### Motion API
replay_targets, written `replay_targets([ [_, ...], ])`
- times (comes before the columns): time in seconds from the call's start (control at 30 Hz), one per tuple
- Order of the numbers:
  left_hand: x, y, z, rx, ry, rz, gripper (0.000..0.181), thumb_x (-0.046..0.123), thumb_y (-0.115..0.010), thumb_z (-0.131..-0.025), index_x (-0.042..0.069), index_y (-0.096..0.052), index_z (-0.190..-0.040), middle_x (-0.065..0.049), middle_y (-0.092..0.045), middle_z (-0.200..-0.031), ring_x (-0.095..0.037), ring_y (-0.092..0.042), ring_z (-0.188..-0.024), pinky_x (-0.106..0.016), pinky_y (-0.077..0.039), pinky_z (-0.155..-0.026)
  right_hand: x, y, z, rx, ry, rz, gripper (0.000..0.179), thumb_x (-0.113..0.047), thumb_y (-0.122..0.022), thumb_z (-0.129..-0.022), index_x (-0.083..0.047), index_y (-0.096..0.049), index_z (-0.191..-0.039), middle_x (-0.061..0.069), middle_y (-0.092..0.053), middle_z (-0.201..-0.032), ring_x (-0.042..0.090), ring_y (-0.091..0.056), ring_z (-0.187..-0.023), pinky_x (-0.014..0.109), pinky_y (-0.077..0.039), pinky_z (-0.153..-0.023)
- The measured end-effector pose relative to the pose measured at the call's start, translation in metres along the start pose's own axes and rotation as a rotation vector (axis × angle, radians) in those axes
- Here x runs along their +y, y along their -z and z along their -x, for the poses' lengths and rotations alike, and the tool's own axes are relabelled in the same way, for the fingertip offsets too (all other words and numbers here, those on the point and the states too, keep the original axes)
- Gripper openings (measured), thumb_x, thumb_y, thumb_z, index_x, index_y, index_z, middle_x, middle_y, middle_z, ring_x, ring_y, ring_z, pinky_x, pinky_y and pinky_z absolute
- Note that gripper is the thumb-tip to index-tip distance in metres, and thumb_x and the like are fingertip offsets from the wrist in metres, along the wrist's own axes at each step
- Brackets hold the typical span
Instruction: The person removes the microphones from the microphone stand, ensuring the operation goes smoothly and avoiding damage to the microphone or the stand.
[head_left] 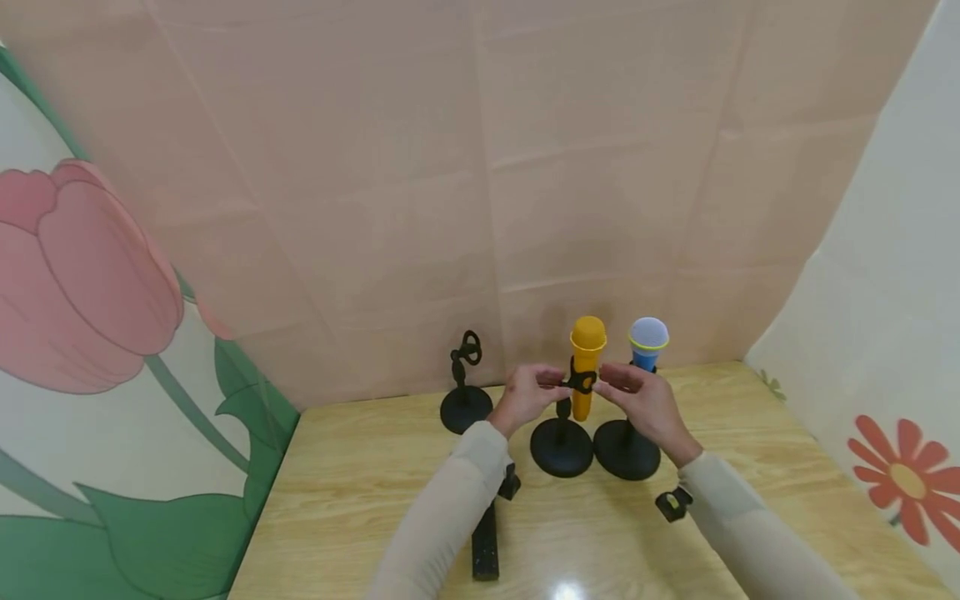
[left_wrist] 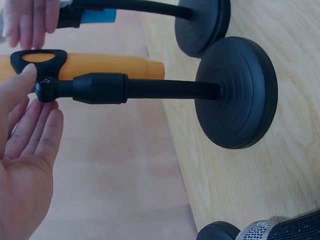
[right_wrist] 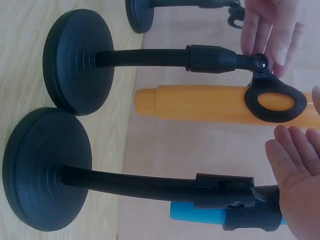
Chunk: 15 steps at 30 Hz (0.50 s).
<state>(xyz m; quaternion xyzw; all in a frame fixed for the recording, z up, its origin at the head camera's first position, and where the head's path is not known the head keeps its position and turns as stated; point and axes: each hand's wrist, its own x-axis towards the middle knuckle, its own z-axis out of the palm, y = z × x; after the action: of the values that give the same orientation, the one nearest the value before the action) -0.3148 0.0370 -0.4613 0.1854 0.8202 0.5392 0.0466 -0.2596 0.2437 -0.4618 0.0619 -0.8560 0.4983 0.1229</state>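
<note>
An orange toy microphone (head_left: 587, 354) sits in the clip (left_wrist: 50, 62) of the middle black stand (head_left: 561, 447), tilted slightly from upright. My left hand (head_left: 527, 396) pinches that clip near its joint, thumb in front and fingers behind in the left wrist view. On the other side my right hand (head_left: 637, 400) holds its fingers nearly straight beside the clip and the orange microphone (right_wrist: 200, 104). Just right of them, a blue toy microphone (head_left: 647, 342) with a pale head sits in another black stand (head_left: 627, 450), partly hidden by my right hand.
A third black stand (head_left: 466, 408) with a bare ring clip stands at the back left. A black microphone (head_left: 485, 546) with a silver mesh head (left_wrist: 255, 231) lies on the wooden table (head_left: 352, 500), partly under my left forearm. A pinkish cloth (head_left: 375, 208) hangs behind the table.
</note>
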Motion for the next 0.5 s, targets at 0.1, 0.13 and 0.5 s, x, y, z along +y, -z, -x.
replay_targets([
  [0.1,0.001,-0.002,-0.001,0.008,0.010,-0.003,0.027,0.012,-0.081,-0.084,0.005,-0.075,-0.109,-0.003,-0.074,-0.102,-0.013,-0.070,-0.090,-0.026,-0.057,-0.080,-0.002,0.001,-0.002,-0.005,-0.001,0.007,0.049,-0.027,-0.070,-0.096,0.005,-0.060,-0.132,0.026,-0.064,-0.126,0.041,-0.064,-0.111,0.053,-0.052,-0.092],
  [0.13,0.001,-0.002,-0.002,0.009,0.013,-0.002,0.026,0.011,-0.081,-0.084,0.005,-0.075,-0.109,-0.002,-0.074,-0.102,-0.013,-0.070,-0.090,-0.026,-0.057,-0.080,-0.002,0.001,-0.003,-0.005,0.000,0.008,0.049,-0.027,-0.069,-0.096,0.005,-0.060,-0.132,0.025,-0.064,-0.126,0.042,-0.064,-0.111,0.054,-0.052,-0.092],
  [0.5,0.002,-0.005,0.000,-0.009,-0.013,-0.027,0.022,0.008,-0.077,-0.087,0.006,-0.076,-0.108,-0.001,-0.075,-0.102,-0.010,-0.070,-0.090,-0.025,-0.057,-0.081,-0.004,-0.001,-0.012,-0.020,0.002,-0.018,0.052,-0.030,-0.069,-0.096,0.004,-0.059,-0.133,0.025,-0.064,-0.127,0.042,-0.063,-0.112,0.054,-0.051,-0.093],
])
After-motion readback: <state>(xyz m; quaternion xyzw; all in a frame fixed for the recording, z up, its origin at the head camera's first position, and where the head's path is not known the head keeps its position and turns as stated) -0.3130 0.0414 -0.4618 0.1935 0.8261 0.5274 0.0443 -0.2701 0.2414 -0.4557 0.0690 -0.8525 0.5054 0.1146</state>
